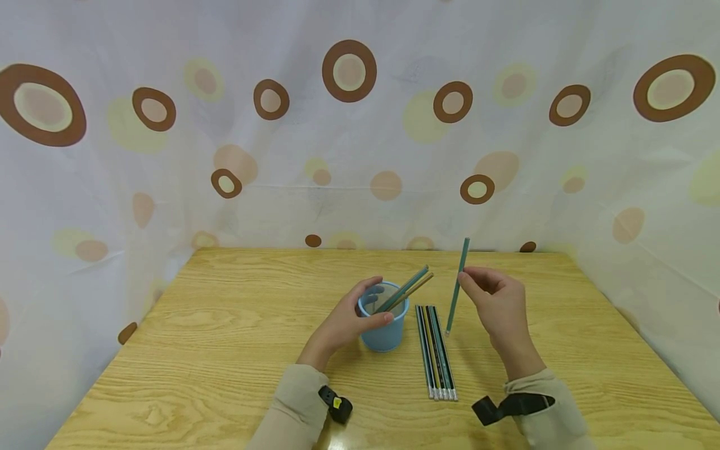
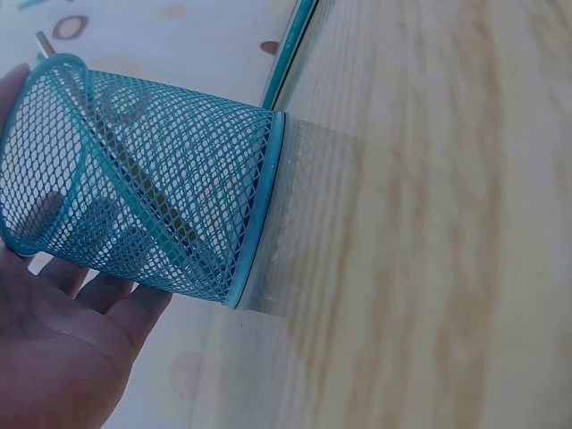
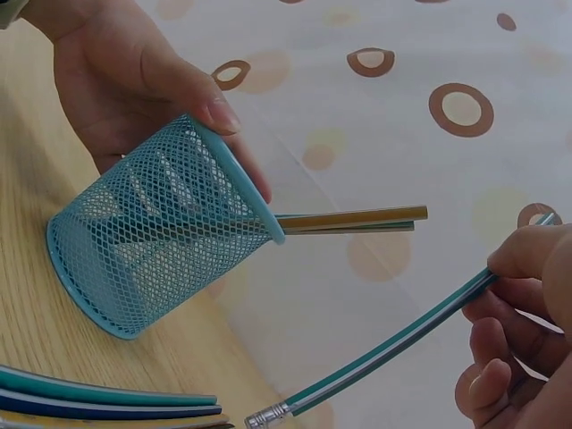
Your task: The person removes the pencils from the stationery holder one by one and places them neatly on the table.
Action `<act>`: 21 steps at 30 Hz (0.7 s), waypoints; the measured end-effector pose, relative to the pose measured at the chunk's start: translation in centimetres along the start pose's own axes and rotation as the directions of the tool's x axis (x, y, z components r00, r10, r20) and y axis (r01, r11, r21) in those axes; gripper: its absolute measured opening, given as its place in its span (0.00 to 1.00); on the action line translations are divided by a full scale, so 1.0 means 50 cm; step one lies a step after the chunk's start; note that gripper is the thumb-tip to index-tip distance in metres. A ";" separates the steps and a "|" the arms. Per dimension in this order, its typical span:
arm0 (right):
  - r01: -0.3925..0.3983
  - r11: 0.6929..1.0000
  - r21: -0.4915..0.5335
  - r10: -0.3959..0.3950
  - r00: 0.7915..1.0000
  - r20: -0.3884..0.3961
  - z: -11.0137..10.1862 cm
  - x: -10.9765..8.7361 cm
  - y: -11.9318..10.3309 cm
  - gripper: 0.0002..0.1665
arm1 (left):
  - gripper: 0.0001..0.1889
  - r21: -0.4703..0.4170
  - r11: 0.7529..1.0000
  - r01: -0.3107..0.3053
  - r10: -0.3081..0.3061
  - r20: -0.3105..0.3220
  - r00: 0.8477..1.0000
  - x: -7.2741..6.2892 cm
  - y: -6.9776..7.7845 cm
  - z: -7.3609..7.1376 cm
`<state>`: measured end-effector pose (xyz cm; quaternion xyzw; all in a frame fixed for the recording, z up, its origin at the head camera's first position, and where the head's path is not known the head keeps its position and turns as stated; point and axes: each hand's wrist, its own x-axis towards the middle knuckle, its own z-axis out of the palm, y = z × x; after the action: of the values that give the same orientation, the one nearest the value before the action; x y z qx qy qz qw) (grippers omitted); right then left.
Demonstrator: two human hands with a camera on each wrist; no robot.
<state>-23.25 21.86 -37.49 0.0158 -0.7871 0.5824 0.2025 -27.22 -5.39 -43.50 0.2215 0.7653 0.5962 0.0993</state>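
Note:
My left hand [image 1: 347,322] holds a light blue mesh pencil cup [image 1: 384,340] round its side, the thumb near the rim. The cup stands upright on the table, and a few pencils [image 3: 357,217] lean in it, their upper ends sticking out to the right. Between thumb and fingers, my right hand [image 1: 502,307] pinches a green striped pencil [image 1: 454,301] in the air, right of the cup. Its metal eraser end [image 3: 268,416] points down. Below it, several pencils [image 1: 435,350] lie side by side on the table, eraser ends toward me.
The wood-grain table [image 1: 225,350] reaches back to a pale curtain [image 1: 388,144] with brown and yellow circles, which also hangs along both sides. The row of pencils lies close to the right of the cup, between my two hands.

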 end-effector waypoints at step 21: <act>-0.119 0.987 -0.104 0.128 0.988 0.085 -0.007 0.003 0.028 0.23 | 0.37 0.003 1.000 -0.004 0.004 -0.001 1.000 -0.001 0.000 0.000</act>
<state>-23.65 22.68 -38.60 -0.0164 -0.8229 0.5528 0.1307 -27.16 -5.42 -43.49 0.2228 0.7659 0.5953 0.0972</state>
